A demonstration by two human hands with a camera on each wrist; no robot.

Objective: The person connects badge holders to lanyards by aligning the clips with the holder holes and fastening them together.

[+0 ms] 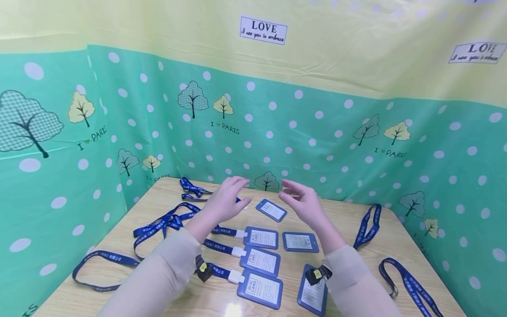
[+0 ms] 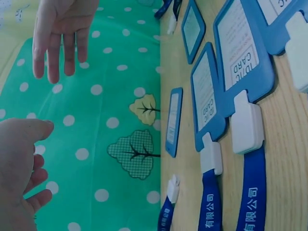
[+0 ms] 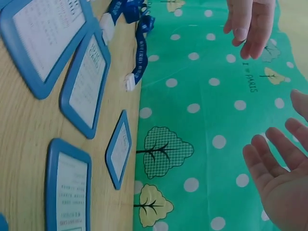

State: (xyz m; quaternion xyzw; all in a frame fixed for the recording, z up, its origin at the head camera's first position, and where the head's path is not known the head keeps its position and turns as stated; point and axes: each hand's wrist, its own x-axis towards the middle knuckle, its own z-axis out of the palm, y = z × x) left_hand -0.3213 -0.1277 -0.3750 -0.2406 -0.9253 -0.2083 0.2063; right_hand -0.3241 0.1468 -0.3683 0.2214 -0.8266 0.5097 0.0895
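Note:
Both hands are raised above the table, apart and facing each other. The left hand (image 1: 225, 200) holds nothing; its fingers are relaxed. Opposite it, the right hand (image 1: 303, 202) has loosely extended fingers and nothing in them. Between and below them lies a loose blue ID card holder (image 1: 271, 210). Three holders clipped to blue lanyards lie in a column: a far one (image 1: 261, 238), a middle one (image 1: 259, 261) and a near one (image 1: 260, 289). Below the right hand are two unclipped holders, one sideways (image 1: 300, 242) and one upright (image 1: 313, 293) partly behind the wrist camera.
Blue lanyards are spread over the left of the wooden table (image 1: 158, 264), including a looped strap (image 1: 104, 255) and a bundle (image 1: 192, 188) at the far left corner. Two more lanyards lie right, one far (image 1: 368, 226), one near (image 1: 412, 286). A green dotted curtain (image 1: 293, 145) stands behind.

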